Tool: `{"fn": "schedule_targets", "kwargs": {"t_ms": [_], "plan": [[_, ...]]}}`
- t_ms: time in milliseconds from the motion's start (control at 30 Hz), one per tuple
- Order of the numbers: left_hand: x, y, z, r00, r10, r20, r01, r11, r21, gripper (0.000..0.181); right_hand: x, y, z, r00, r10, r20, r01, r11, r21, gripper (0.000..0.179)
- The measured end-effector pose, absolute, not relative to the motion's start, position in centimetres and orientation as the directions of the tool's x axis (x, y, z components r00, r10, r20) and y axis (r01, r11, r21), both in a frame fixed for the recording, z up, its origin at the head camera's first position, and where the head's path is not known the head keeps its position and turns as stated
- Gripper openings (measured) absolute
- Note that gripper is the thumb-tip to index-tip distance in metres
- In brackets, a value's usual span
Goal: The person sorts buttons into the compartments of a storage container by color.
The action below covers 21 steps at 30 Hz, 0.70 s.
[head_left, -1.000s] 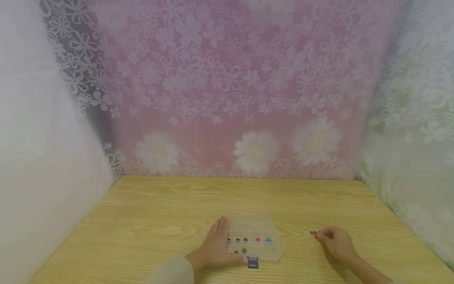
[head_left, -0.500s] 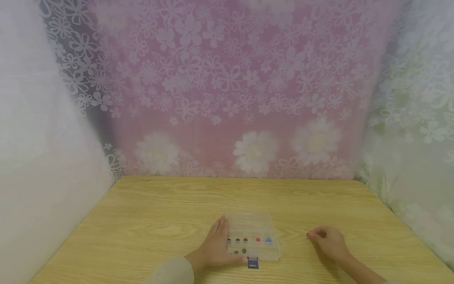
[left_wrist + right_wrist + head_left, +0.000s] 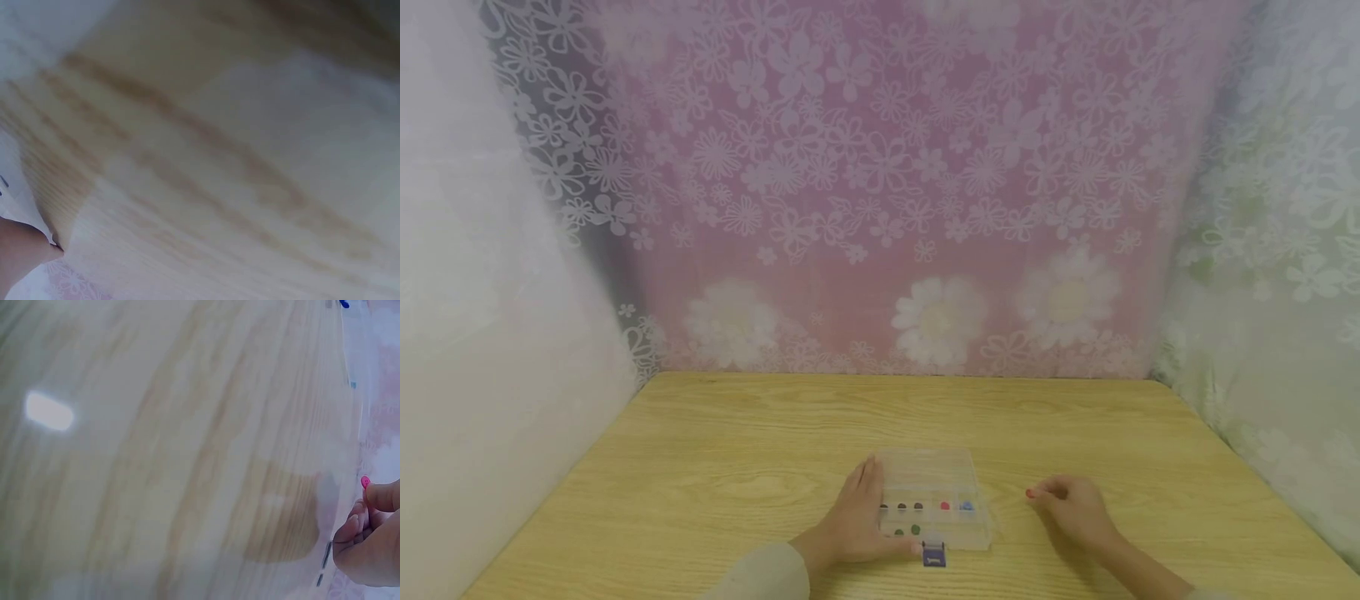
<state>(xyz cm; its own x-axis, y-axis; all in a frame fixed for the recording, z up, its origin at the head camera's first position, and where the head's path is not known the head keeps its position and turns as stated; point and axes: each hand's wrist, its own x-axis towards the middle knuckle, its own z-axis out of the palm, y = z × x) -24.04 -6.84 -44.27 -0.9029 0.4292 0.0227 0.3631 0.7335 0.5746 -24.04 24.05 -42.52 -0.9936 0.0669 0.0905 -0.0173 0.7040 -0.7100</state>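
Observation:
My left hand (image 3: 853,521) lies along the left side of a clear plastic compartment box (image 3: 925,467). Its fingers are straight, and the thumb reaches along the front edge beside the box's dark blue latch (image 3: 934,555). In the left wrist view only part of that hand (image 3: 25,253) shows at the lower left. To the right of the box, my right hand (image 3: 1075,510) pinches a small red button (image 3: 1030,493) between thumb and fingertips. The right wrist view shows this button (image 3: 365,482) sticking up from the pinch.
Inside the box sit dark buttons (image 3: 902,507), a red button (image 3: 945,506), a blue one (image 3: 967,506) and green ones (image 3: 915,530). Dark flat pieces (image 3: 327,555) lie on the wooden table (image 3: 775,425) by the right hand. Flowered curtains (image 3: 925,208) enclose the table.
My right hand has moved left toward the box, carrying the red button away from the dark pieces, which it now hides in the head view. The left hand and box stay put.

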Motion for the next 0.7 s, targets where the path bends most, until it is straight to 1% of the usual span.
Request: {"fn": "schedule_targets", "kwargs": {"t_ms": [400,700], "plan": [[-24.1,-6.7,-44.2,-0.900,0.435,0.025,0.373,0.739,0.561,0.121,-24.2,21.5,-42.2,-0.998,0.063,0.027,0.018,0.612,-0.791,0.014],[-24.0,-6.6,-44.0,-0.901,0.433,0.030,0.378,0.749,0.544,0.121,-24.6,19.6,-41.7,-0.995,0.035,0.094,-0.047,0.665,-0.746,0.011]]}}
